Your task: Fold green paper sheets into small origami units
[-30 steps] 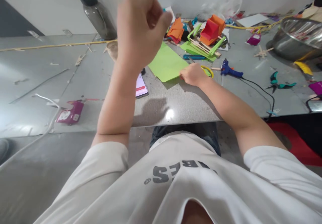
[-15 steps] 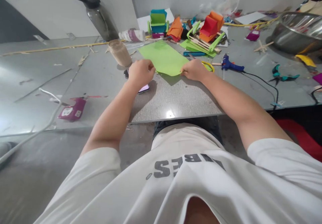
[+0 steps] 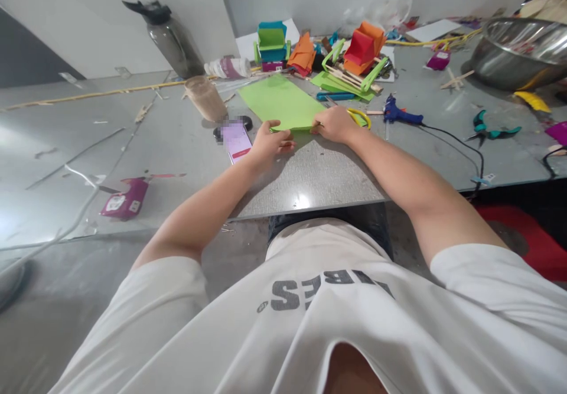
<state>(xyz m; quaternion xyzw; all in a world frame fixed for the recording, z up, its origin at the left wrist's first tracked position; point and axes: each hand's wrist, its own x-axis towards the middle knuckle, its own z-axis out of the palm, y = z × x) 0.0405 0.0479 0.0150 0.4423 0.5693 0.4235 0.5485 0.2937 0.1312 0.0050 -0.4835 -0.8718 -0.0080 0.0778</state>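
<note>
A light green sheet of paper (image 3: 279,100) lies on the grey table with its near edge lifted a little. My left hand (image 3: 269,146) has its thumb and fingers on that near edge, left of the middle, gripping it. At the right near corner, my right hand (image 3: 335,125) pinches the paper between thumb and bent fingers. Scissors with yellow handles (image 3: 361,117) lie partly behind my right hand. Beside my left hand rests a phone (image 3: 238,140) with a lit screen.
A jar (image 3: 206,100) and a dark bottle (image 3: 172,42) stand at left. Small paper chairs (image 3: 272,42) are at the back. To the right lie a blue glue gun (image 3: 401,112), teal pliers (image 3: 491,131) and a metal bowl (image 3: 518,57). A purple packet (image 3: 126,199) sits near the left edge.
My left hand has moved right and toward me along the paper's near edge, uncovering the phone. My right hand keeps its pinch at the corner. The view has shifted slightly.
</note>
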